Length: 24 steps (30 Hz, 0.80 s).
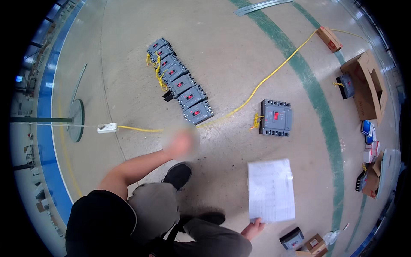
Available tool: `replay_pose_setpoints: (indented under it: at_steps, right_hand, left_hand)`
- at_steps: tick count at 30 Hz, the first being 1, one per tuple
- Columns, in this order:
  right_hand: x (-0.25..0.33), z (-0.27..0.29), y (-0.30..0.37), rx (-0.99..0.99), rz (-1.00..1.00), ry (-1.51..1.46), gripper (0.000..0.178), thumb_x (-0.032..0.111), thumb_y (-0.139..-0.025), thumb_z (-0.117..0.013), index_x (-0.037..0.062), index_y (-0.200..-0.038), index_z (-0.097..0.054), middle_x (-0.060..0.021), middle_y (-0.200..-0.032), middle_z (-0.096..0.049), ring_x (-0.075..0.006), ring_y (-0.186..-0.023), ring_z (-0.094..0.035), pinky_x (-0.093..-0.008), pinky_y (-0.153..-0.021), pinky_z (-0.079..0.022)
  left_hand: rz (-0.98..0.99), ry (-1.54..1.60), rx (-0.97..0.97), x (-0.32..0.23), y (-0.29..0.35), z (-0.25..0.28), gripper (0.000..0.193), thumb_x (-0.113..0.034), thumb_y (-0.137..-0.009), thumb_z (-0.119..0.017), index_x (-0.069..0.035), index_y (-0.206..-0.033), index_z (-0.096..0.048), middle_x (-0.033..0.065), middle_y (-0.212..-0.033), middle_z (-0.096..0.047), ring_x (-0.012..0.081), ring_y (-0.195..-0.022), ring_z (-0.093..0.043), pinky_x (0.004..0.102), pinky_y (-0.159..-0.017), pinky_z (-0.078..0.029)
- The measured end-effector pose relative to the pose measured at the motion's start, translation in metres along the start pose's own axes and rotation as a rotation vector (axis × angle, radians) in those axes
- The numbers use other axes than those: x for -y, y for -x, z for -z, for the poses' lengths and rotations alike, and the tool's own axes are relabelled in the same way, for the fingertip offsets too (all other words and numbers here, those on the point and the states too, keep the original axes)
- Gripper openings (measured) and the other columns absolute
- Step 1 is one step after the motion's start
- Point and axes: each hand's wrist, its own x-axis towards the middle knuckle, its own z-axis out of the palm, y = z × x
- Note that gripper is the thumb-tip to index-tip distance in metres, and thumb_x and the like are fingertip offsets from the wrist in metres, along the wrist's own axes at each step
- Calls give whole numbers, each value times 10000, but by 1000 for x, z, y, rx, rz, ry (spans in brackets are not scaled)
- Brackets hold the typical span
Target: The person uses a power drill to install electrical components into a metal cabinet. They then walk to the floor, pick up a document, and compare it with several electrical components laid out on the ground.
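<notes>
The person wears a short-sleeved black top (100, 222) that leaves the forearms bare, plain grey trousers (156, 210) and dark, low, probably black shoes (177, 174). The left hand (180, 143) is blurred; the right hand (253, 229) is bare, without glove.

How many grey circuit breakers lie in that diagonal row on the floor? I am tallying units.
6 in the row, running from its upper-left end to its lower-right end; close packing may hide one. A separate larger breaker lies alone to the right.
</notes>
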Motion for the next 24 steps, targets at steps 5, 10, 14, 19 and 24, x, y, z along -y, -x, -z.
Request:
replay_pose_setpoints:
  at_steps: [5, 10, 14, 19, 24]
  right_hand:
    - [140, 72, 54, -99, -22, 200, 321, 86, -918, -446, -93, -1184, -435, -175, -1185, -501, -248, -1095, -456, -382, -992, -318]
    - [280, 75, 112, -106, 17, 517, 256, 48, -881, -461, -84, -1097, -496, -158, -1083, -551, -236, -961, -510, -351, -884, -385]
    - [415, 24, 167, 11, -31, 754, 232, 41, -888, -457, -81, -1083, -489, -160, -1069, -557, -221, -965, -505, -363, -877, -390]
    - [517, -56, 194, 202, 54, 914, 274, 11, -837, -464, -86, -1087, -521, -169, -1038, -594, -251, -951, -563, -373, -843, -436]
    - [558, -136, 197, 311, 126, 950, 300, 23, -826, -483, -89, -1100, -535, -179, -1028, -612, -247, -938, -576, -369, -826, -437]
  left_hand:
    - [126, 317, 483, 40, 73, 86, 255, -166, -717, -532, 0, -892, -614, 214, -917, -620, 369, -911, -588, 453, -818, -472]
    - [577, 462, 515, 87, 195, 221, 243, -186, -720, -542, -28, -863, -659, 200, -934, -636, 358, -887, -609, 446, -787, -493]
    - [783, 561, 538, 99, 293, 352, 221, -200, -727, -552, -45, -816, -681, 191, -906, -645, 357, -873, -617, 435, -768, -505]
    - [820, 746, 536, 82, 345, 430, 251, -204, -698, -545, -51, -831, -694, 194, -897, -647, 350, -866, -624, 424, -803, -503]
    - [854, 995, 385, 92, 314, 474, 248, -195, -719, -538, -32, -837, -684, 184, -845, -653, 345, -823, -635, 427, -732, -509]
